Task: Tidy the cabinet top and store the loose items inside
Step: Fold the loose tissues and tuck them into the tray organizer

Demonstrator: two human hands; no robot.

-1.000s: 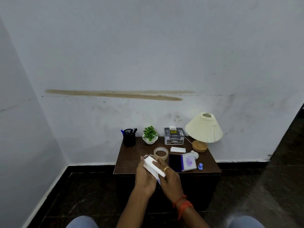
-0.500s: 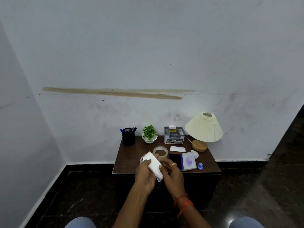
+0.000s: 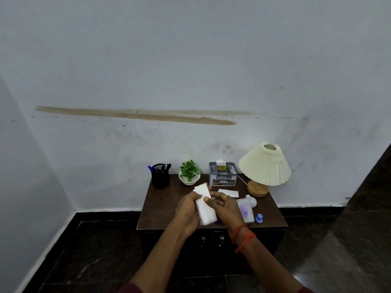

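Observation:
A white folded paper packet (image 3: 204, 206) is held upright over the middle of the dark brown cabinet top (image 3: 160, 206). My left hand (image 3: 187, 212) grips its left side and my right hand (image 3: 227, 208) pinches its right edge with the thumb on its face. To the right lie a clear case with a purple print (image 3: 245, 210), a small white bottle (image 3: 251, 200), a blue cap (image 3: 259, 218) and a white slip of paper (image 3: 228, 192). The hands hide whatever lies under them.
Along the back stand a black pen holder (image 3: 160, 176), a small plant in a white bowl (image 3: 189, 173), a grey tissue box (image 3: 223, 173) and a pleated lamp (image 3: 264, 166). The cabinet doors (image 3: 211, 240) below are closed. Dark floor surrounds the cabinet; white walls stand behind and left.
Both hands have turned the white packet more upright and lifted it slightly toward the back. The tape roll seen earlier is now hidden behind the hands.

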